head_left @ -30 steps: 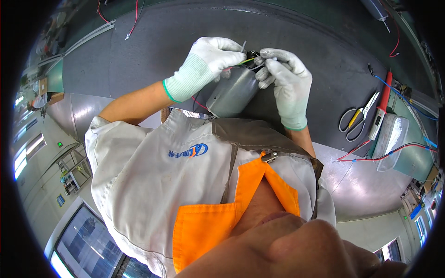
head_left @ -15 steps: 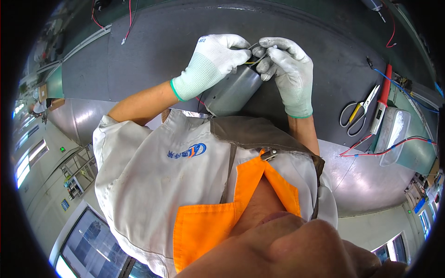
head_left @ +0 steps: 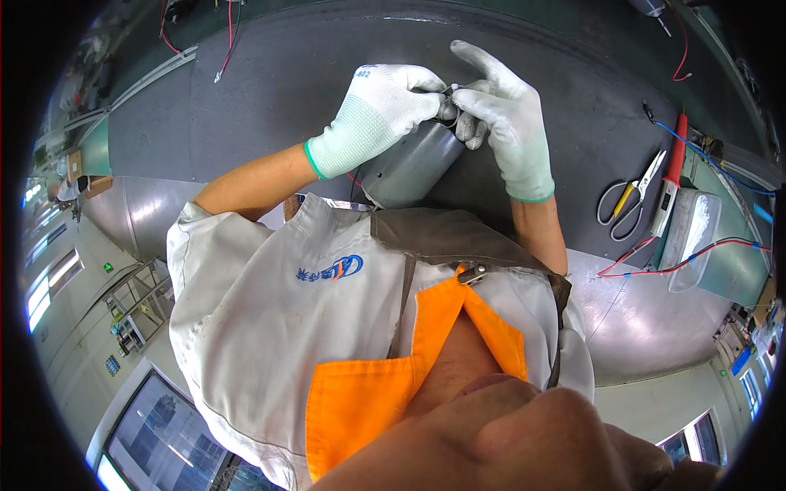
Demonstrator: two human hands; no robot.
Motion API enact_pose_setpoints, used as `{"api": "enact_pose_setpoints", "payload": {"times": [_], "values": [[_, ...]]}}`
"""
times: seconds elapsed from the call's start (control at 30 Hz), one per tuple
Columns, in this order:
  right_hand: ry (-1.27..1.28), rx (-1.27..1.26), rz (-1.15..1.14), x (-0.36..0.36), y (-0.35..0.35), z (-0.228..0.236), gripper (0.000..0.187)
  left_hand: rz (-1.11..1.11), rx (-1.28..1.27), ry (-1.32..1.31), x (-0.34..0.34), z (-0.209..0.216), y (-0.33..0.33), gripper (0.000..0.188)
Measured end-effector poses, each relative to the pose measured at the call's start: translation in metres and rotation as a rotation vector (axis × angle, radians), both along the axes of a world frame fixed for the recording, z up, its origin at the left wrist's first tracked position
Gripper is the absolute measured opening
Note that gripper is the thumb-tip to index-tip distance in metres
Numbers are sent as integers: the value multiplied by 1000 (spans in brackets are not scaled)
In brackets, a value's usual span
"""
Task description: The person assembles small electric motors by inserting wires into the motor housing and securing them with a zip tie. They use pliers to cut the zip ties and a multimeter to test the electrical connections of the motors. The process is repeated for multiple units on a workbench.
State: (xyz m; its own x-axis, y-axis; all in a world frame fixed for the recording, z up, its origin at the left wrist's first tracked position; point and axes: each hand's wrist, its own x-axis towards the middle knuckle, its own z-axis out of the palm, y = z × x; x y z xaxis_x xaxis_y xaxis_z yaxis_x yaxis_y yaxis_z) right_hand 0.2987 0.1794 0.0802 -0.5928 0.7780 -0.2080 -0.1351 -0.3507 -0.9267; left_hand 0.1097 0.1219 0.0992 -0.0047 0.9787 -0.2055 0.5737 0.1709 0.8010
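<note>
A grey metal cylinder (head_left: pixel 413 168) lies tilted on the dark work surface, its upper end just under my gloved hands. My left hand (head_left: pixel 401 100) is closed, thumb and fingers pinching thin wires (head_left: pixel 453 92) that come from that end. My right hand (head_left: pixel 501 106) pinches at the same wires between thumb and a bent finger, while its index finger points up and away. A small white piece shows at the pinch, too small to name. The wire ends are partly hidden by the fingertips.
At right lie scissors (head_left: pixel 629 200), a soldering iron (head_left: pixel 673 176) with a red handle, and a clear plastic box (head_left: pixel 696 237). Red and blue wires (head_left: pixel 712 250) run across the box. More red wires (head_left: pixel 229 49) hang at the far left. The dark mat (head_left: pixel 270 98) spreads around the cylinder.
My right index finger has lifted off the wires and stretched upward. The yellow wire seen before between the hands is now hidden. My left hand has barely moved.
</note>
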Motion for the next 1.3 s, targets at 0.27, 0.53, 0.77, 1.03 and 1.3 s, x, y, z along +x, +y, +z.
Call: {"api": "enact_pose_setpoints", "payload": {"times": [0.27,0.53,0.77,1.03,1.3], "values": [[-238,33,28,1,-6,10,37,-43,123,57,9,-1,0,30],[-646,1114,-247,13,-14,-6,9,29,133,-7,15,-5,-16,36],[-608,934,-491,26,7,-44,7,138,169,-25,21,-13,-29,32],[-593,850,-438,6,43,-69,12,-122,589,329,24,-24,-23,14],[-145,192,-479,32,25,-47,21,-238,462,-7,18,-41,-3,13]]}}
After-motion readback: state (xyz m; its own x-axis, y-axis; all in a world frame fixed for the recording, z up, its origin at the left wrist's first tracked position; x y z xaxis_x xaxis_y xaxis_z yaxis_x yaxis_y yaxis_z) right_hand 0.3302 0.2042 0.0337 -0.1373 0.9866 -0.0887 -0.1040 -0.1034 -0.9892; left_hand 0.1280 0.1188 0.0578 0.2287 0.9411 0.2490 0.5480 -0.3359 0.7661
